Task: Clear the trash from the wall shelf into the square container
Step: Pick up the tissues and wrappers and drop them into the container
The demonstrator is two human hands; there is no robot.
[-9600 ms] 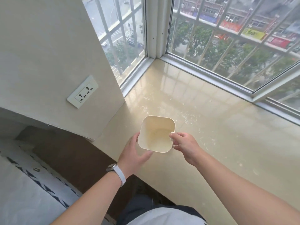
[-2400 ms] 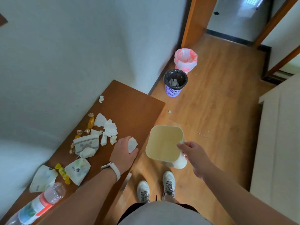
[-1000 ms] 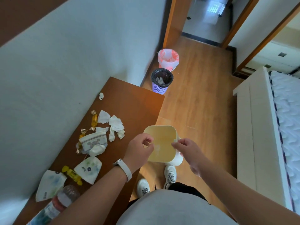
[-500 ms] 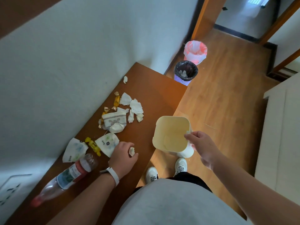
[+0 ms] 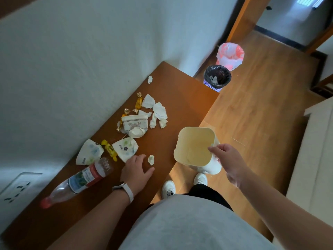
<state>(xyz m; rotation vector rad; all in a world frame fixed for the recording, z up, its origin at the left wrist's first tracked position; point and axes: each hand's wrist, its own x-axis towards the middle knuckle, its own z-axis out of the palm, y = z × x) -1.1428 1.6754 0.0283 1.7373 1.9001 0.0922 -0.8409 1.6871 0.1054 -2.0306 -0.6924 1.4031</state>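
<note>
My left hand (image 5: 137, 168) rests on the brown wall shelf (image 5: 180, 91), its grip wide open, fingers spread and holding nothing. A small paper wad (image 5: 151, 159) lies just beside my forefinger, between it and my thumb. My fingertips reach the edge of a flowered tissue packet (image 5: 125, 148); whether they touch it I cannot quite tell.

My right hand (image 5: 227, 157) holds the cream square container (image 5: 182, 141) out past the shelf's edge, above the floor, mouth up, my grip pinched on its near rim.

Farther along the shelf lie a second packet (image 5: 89, 154), a yellow candy (image 5: 110, 150), a crushed paper cup (image 5: 135, 123) and torn tissue scraps (image 5: 158, 110). A plastic bottle (image 5: 81, 181) lies on its side near my left wrist. A black-lined bin (image 5: 217, 78) and a pink-lined bin (image 5: 230, 54) stand on the floor beyond the shelf's far end.
</note>
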